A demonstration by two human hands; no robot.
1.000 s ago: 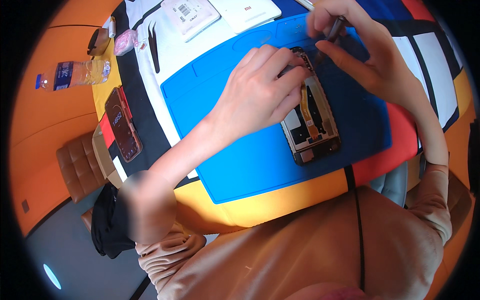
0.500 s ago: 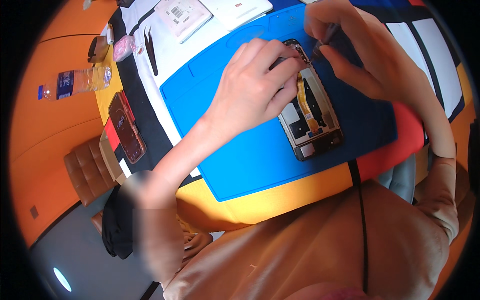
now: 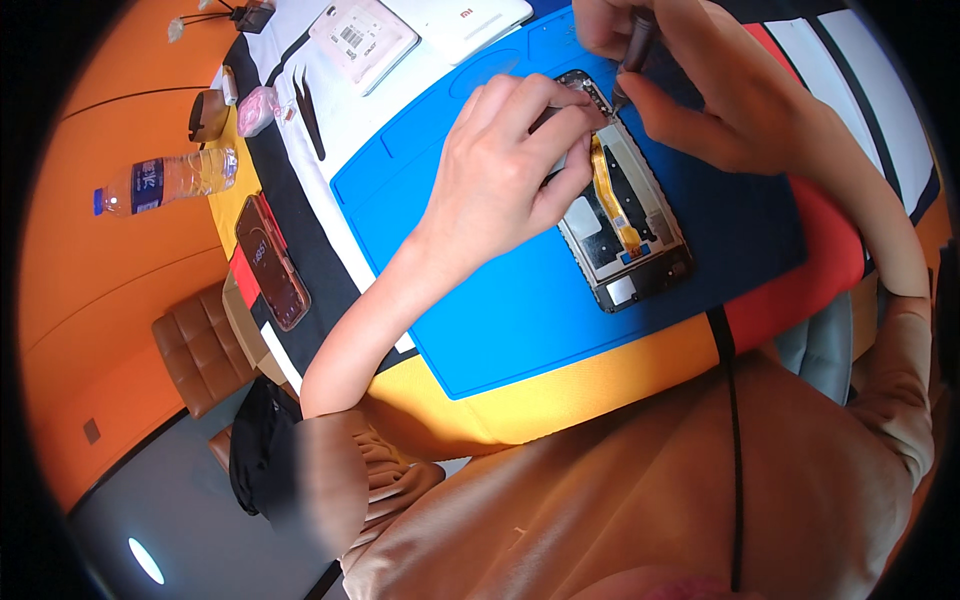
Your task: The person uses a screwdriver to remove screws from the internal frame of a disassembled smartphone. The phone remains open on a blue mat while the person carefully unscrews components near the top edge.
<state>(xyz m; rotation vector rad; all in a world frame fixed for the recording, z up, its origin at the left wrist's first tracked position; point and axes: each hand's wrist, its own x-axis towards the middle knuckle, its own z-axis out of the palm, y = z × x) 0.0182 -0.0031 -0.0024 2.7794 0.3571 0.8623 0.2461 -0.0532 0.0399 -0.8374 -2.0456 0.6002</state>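
An opened phone [image 3: 645, 195] lies on the blue work mat [image 3: 470, 330], its inside facing up. A yellow-orange flex cable [image 3: 610, 200] runs down its middle. My left hand [image 3: 510, 160] is closed at the phone's upper left edge, steadying it; its fingertips partly cover that end. My right hand [image 3: 710, 100] grips a slim dark screwdriver [image 3: 640, 42] above the phone's upper right part. The pointed end is down at the phone's upper edge; whether it touches a screw is too small to tell.
Black tweezers [image 3: 310, 115], a pink packet [image 3: 257, 110] and a pale labelled box [image 3: 362, 42] lie at the back left. A second phone [image 3: 272, 262] and a water bottle [image 3: 170, 180] are on the left. White panels [image 3: 850, 90] lie at the far right.
My right hand has moved slightly, and the screwdriver now shows clearly with its tip down at the phone. My left hand stays on the phone. The whole view has shifted a little.
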